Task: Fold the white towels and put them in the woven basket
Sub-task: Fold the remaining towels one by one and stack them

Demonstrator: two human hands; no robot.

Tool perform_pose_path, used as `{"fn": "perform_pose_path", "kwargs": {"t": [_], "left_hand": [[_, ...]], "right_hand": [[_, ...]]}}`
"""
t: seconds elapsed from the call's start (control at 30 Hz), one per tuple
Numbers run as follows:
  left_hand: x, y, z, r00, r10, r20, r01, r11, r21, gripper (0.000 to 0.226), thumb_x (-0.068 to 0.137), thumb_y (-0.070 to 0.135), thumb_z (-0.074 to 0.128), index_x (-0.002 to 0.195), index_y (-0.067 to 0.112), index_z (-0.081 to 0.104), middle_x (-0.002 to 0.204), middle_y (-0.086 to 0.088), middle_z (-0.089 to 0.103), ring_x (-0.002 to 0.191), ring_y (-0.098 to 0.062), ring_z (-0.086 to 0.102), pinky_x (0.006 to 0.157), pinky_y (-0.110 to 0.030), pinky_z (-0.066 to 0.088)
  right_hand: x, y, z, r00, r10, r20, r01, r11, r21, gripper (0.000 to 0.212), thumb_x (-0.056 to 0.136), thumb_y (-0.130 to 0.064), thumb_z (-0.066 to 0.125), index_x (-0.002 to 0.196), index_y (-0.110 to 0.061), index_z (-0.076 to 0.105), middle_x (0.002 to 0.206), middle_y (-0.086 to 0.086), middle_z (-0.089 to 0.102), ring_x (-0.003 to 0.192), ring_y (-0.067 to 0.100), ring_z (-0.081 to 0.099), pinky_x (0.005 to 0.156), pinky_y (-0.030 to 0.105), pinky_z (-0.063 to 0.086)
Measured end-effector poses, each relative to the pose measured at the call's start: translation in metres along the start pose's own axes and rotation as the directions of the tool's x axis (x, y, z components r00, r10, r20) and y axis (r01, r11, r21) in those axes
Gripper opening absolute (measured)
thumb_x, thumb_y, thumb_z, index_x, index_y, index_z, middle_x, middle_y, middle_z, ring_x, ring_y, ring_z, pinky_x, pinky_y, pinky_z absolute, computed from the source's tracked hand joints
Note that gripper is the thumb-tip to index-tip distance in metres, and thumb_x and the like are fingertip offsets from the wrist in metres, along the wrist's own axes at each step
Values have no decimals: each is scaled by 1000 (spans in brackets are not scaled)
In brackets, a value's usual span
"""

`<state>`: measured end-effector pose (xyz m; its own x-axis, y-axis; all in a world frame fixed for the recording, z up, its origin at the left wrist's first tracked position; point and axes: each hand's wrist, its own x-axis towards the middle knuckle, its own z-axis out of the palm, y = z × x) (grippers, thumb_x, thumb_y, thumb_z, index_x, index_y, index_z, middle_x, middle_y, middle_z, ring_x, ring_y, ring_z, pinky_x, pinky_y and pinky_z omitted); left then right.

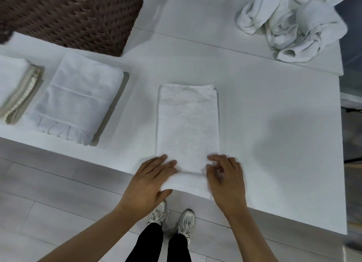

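The narrow folded towel (pixel 188 124) lay lengthwise on the white desk (pixel 274 124), its near end rolled at the desk edge. The left hand (pixel 150 181) gripped that end's left side; the right hand (pixel 225 179) pinched its right side. The woven basket (pixel 74 16) stood at far left, the unfolded towel pile (pixel 293 22) at far right.

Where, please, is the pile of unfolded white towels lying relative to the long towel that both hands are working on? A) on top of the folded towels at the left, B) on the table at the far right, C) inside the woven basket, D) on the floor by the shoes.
B: the crumpled pile sits on the table at the far right corner, beyond the long towel the hands hold.
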<state>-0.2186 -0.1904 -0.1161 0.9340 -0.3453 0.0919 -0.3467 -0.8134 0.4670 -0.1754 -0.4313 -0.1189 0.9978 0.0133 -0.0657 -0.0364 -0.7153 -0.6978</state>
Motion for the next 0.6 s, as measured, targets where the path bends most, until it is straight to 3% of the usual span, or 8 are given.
{"fn": "perform_pose_path", "kwargs": {"t": [0.1, 0.2, 0.3, 0.37, 0.43, 0.5, 0.53, 0.6], "left_hand": [[10, 15, -17, 981, -170, -90, 151, 970, -189, 26, 87, 32, 60, 108, 22, 70, 100, 12, 72, 101, -9, 64, 92, -27, 48], [16, 25, -37, 900, -431, -56, 385, 850, -360, 17, 91, 43, 56, 93, 29, 66, 77, 13, 68, 73, -6, 63, 63, -27, 49], [22, 30, -47, 787, -616, 13, 511, 641, -573, 13, 94, 40, 66, 93, 28, 70, 82, 11, 73, 76, -10, 69, 68, -31, 53], [28, 30, -50, 732, -680, 39, 551, 558, -620, 9, 94, 35, 66, 97, 30, 72, 89, 16, 75, 84, -3, 70, 71, -26, 54], [31, 27, -52, 699, -713, 62, 578, 511, -636, 11, 95, 37, 64, 98, 31, 73, 90, 21, 74, 86, 2, 69, 71, -20, 52], [35, 22, -54, 667, -741, 82, 603, 472, -643, 15, 95, 41, 63, 96, 29, 72, 88, 21, 74, 83, 3, 69, 69, -19, 51], [37, 20, -55, 655, -750, 88, 606, 453, -654, 17, 95, 41, 62, 95, 27, 72, 87, 18, 74, 81, 1, 70, 68, -20, 52], [42, 18, -57, 629, -770, 113, 592, 380, -710, 19, 95, 40, 62, 93, 24, 72, 84, 13, 76, 77, 0, 70, 63, -17, 51]], "right_hand": [[-6, 2, -12, 999, -43, -27, 44, 998, 39, 21, 94, -46, 53, 96, -36, 71, 114, -15, 63, 118, 7, 53, 103, 30, 36], [-14, -10, -27, 1000, 15, 24, -22, 953, 302, 33, 100, -56, 40, 103, -44, 70, 133, -19, 61, 141, 6, 41, 115, 32, 31], [-22, -28, -42, 988, 57, 143, -123, 854, 506, 46, 94, -63, 34, 110, -38, 69, 122, -37, 64, 137, -14, 38, 116, 16, 26], [-26, -33, -46, 959, 141, 246, -255, 810, 529, 51, 76, -73, 34, 109, -45, 61, 105, -55, 56, 114, -34, 41, 95, -5, 29], [-27, -34, -50, 945, 108, 310, -259, 824, 504, 59, 70, -78, 45, 115, -43, 60, 104, -51, 59, 106, -30, 50, 84, -5, 36], [-21, -39, -51, 933, 59, 355, -233, 851, 470, 40, 85, -56, 64, 119, -34, 66, 111, -27, 72, 106, -7, 65, 84, 6, 45], [-17, -41, -50, 929, 58, 366, -231, 862, 451, 25, 91, -35, 70, 116, -34, 66, 108, -22, 74, 101, -2, 67, 81, 8, 47], [-9, -41, -45, 934, 56, 354, -219, 872, 439, 33, 95, -9, 68, 110, -38, 63, 101, -28, 72, 94, -5, 67, 75, 5, 46]]}}
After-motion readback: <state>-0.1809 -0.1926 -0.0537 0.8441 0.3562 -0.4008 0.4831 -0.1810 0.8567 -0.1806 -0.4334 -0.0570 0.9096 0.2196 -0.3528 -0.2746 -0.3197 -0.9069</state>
